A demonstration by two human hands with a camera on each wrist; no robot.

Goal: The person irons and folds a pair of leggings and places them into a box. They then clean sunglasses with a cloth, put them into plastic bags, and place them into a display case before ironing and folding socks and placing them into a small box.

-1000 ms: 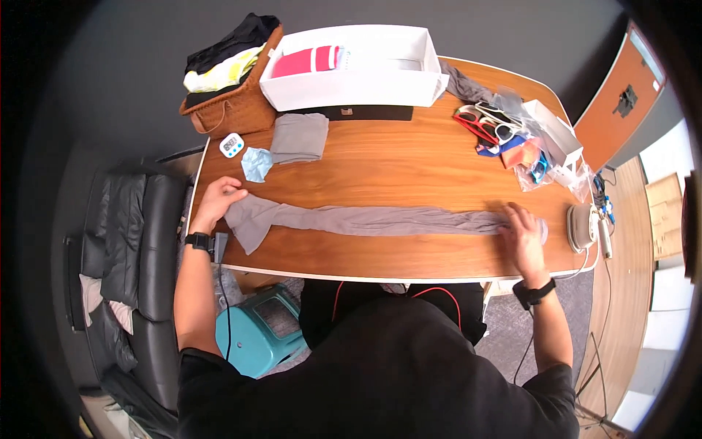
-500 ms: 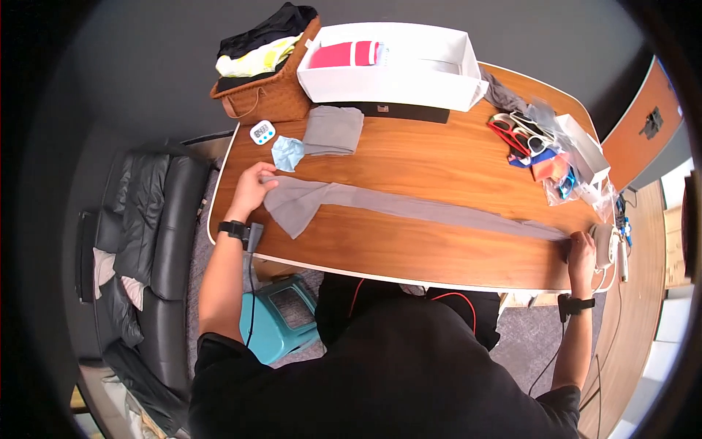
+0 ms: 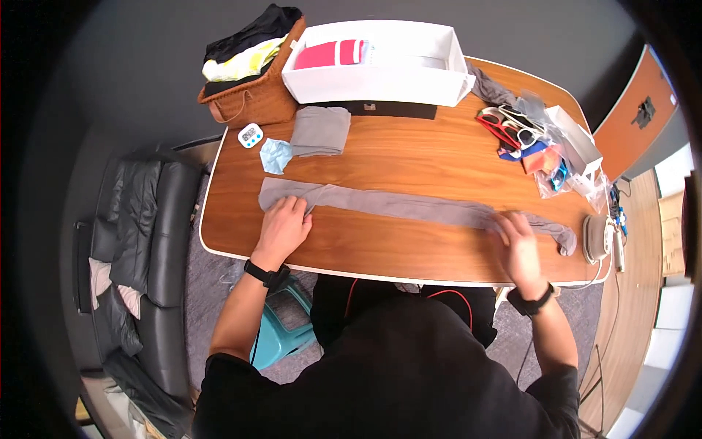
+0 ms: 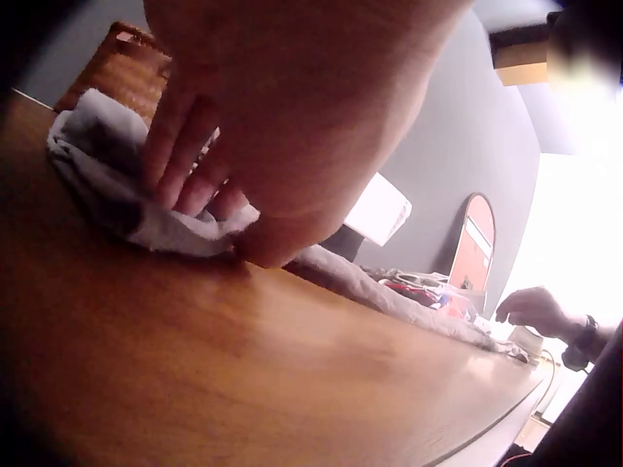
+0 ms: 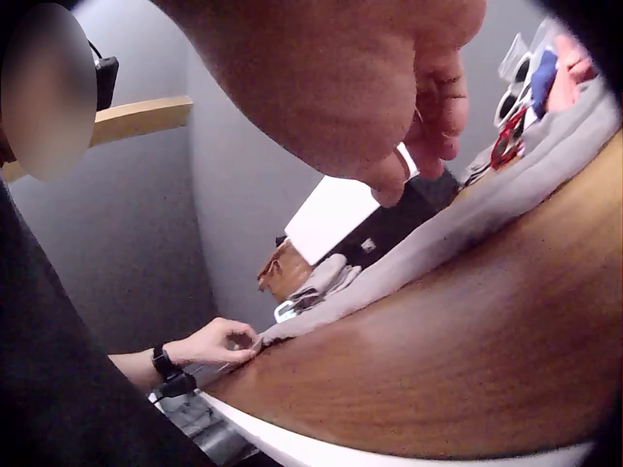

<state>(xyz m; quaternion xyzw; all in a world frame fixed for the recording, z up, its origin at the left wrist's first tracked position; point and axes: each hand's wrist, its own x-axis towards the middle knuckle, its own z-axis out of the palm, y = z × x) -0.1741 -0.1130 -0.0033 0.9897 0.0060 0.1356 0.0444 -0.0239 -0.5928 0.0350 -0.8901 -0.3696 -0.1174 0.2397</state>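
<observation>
A long grey pair of tights (image 3: 409, 207) lies stretched left to right across the wooden table (image 3: 395, 252). My left hand (image 3: 285, 225) rests on its wide left end, fingers spread over the fabric. In the left wrist view the fingertips (image 4: 175, 180) press the bunched grey cloth (image 4: 146, 229) onto the wood. My right hand (image 3: 514, 238) is blurred and lies over the narrow leg part near the right end. In the right wrist view its fingers (image 5: 428, 117) hang loosely just above the tights (image 5: 467, 224). The toe end (image 3: 563, 238) lies loose beyond it.
At the back stand a white box (image 3: 380, 86) and a wicker basket (image 3: 256, 102) of clothes. A folded grey cloth (image 3: 319, 130), a blue crumpled cloth (image 3: 276, 155) and a small timer (image 3: 250, 135) lie behind my left hand. Sunglasses (image 3: 512, 128) and bags crowd the right.
My left hand shifted from the far left tip of the tights to their near edge. My right hand left the table's right end and came leftward onto the leg.
</observation>
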